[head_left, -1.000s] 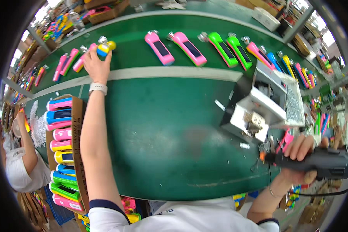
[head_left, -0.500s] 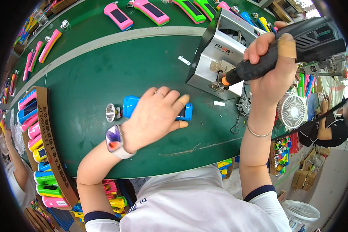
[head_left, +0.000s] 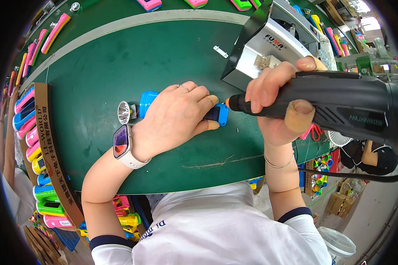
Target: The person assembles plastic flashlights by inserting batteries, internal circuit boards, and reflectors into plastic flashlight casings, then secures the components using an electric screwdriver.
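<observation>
On the green table a blue flashlight body [head_left: 148,102] lies sideways, its dark panel partly covered. My left hand [head_left: 174,110] is closed over its middle, with finger covers on the thumb and a finger. Beside the body's wide left end sits a shiny reflector head [head_left: 124,112]. My right hand [head_left: 274,99] grips a black electric screwdriver [head_left: 340,99], held level. Its orange-ringed tip is right at the flashlight's right end; whether they touch I cannot tell. Behind the screwdriver stands a silver screw feeder [head_left: 261,48], partly hidden by my right hand.
At the left, a cardboard box [head_left: 53,154] holds several colourful flashlights. More flashlights lie along the far strip, like the pink and yellow one [head_left: 56,33]. A small white part [head_left: 220,51] rests near the feeder. A black cable [head_left: 358,176] trails right. Another person [head_left: 371,152] is at the right.
My right hand has brought the screwdriver from the screw feeder down and left to the flashlight's right end. My left hand still holds the flashlight on the table.
</observation>
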A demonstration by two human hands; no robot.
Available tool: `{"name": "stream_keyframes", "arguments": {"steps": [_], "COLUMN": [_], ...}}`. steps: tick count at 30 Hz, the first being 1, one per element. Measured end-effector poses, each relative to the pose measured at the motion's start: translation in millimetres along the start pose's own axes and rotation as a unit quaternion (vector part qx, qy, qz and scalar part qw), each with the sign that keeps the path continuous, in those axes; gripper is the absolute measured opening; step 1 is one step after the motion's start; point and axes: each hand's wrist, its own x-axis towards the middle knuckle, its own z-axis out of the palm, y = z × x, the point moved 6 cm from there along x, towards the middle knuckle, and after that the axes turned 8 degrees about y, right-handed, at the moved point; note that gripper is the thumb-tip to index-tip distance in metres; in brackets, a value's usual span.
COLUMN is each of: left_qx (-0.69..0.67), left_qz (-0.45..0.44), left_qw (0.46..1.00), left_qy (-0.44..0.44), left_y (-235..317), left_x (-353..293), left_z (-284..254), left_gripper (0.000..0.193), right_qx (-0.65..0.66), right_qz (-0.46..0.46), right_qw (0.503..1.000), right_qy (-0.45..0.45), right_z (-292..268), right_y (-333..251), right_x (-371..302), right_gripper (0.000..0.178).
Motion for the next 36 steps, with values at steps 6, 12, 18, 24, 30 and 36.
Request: {"name": "stream_keyframes", "arguments": {"steps": [6,12,18,24,30,36], "left_qx": [-0.002,0.000,-0.001,0.005,0.106,0.135], "left_qz": [-0.005,-0.002,-0.005,0.002,-0.013,-0.036], "left_qw": [1.000,1.000,1.000,1.000,0.994,0.990], "left_qy": [-0.004,-0.010,-0.007,-0.004,-0.023,0.033], "left_y": [-0.8,-0.4,-2.1,-1.1,-4.9,-13.2], "left_x": [-2.2,-0.7,-1.7,-1.5,-6.7,-2.2], "left_z": [1.0,1.0,2.6,-0.7,-13.5,-13.3], "left_gripper": [0.041,0.041,0.040,0.043,0.051,0.050], "right_qx": [0.004,0.083,0.030,0.014,0.047,-0.050], "right_qz": [-0.013,-0.025,0.017,0.013,-0.134,-0.087], "right_qw": [0.999,0.995,0.999,0.993,0.985,0.993], "right_qy": [0.030,-0.050,-0.016,-0.116,-0.095,0.066], "right_z": [-4.3,-6.3,6.8,5.3,-12.0,-37.1], "right_y": [-12.8,-22.6,1.3,7.1,-45.1,-45.6], "right_x": [0.8,2.7,-6.4,-5.2,8.2,43.6], "right_gripper": [0.057,0.061,0.052,0.050,0.050,0.038]}}
